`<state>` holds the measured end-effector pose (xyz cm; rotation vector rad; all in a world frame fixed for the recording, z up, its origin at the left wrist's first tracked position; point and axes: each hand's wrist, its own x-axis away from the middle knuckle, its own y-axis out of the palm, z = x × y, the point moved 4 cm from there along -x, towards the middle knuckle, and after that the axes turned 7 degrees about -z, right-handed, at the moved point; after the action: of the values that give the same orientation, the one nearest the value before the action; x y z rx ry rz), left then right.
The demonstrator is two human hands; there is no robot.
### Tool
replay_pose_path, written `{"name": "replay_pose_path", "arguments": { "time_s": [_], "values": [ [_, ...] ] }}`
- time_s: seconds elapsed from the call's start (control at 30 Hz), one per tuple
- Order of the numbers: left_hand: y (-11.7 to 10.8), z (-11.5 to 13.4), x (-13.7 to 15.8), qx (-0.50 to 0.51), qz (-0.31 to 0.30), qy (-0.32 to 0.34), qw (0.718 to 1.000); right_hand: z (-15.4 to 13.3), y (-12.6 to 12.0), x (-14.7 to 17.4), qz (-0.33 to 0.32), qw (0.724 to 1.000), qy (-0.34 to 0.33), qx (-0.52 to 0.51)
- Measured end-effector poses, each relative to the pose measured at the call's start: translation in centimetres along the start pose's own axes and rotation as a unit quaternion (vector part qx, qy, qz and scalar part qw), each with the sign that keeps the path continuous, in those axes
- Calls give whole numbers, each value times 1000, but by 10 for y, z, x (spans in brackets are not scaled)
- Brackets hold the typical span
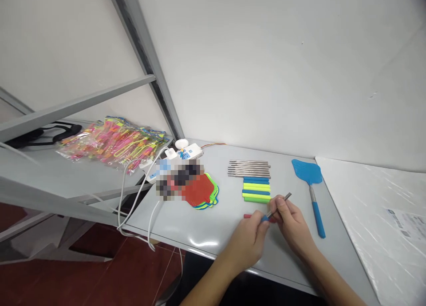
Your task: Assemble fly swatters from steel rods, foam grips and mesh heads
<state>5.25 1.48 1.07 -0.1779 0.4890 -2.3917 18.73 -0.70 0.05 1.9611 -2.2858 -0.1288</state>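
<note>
My left hand [248, 239] is closed around a blue handle sleeve [264, 218], of which only a short end shows. Between thumb and fingers, my right hand [289, 219] pinches a thin metal rod [288, 196] whose lower end meets the blue sleeve. Whether the rod sits inside it, I cannot tell. A red handle sleeve [246, 216] lies just behind my left hand, partly hidden. Beyond my hands are a row of blue, yellow and green handle sleeves [256, 191] and several metal rods [249, 169]. To the right lies a blue fly swatter [308, 172] with rod and handle.
Left of the sleeves is a stack of fly swatter heads [199, 190], red on top, beside a blurred-out patch. A power strip [195, 152] with white cables [124, 186] stands behind. Plastic-wrapped packets [116, 141] cover the left shelf. A white wrapped board [366, 208] lies right.
</note>
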Motion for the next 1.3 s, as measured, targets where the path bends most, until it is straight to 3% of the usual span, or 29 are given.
{"name": "replay_pose_path", "arguments": {
  "time_s": [0.17, 0.27, 0.4, 0.53, 0.73, 0.9, 1.1, 1.3],
  "values": [
    [-2, 1, 9, 22, 1, -25, 999, -9, -8, 2, -7, 993, -5, 117],
    [-7, -6, 17, 79, 32, -61, 995, -10, -14, 5, -2, 971, -7, 238],
    [-15, -18, 24, 155, 88, -80, 981, -1, -13, 13, -80, 894, -48, 438],
    [-18, -20, 25, 182, 86, -79, 976, 8, -9, 16, -114, 810, -109, 565],
    [-23, -15, 30, 141, 56, -93, 984, 4, -9, 4, -90, 749, -136, 642],
    [-33, -20, 37, 96, 58, -107, 988, 3, -9, -2, -75, 732, -149, 660],
    [-45, -23, 38, 90, 70, -109, 988, 7, -12, -2, -59, 738, -158, 653],
    [-43, -16, 33, 98, 55, -101, 989, 9, -14, 1, -54, 745, -148, 648]
  ]
}}
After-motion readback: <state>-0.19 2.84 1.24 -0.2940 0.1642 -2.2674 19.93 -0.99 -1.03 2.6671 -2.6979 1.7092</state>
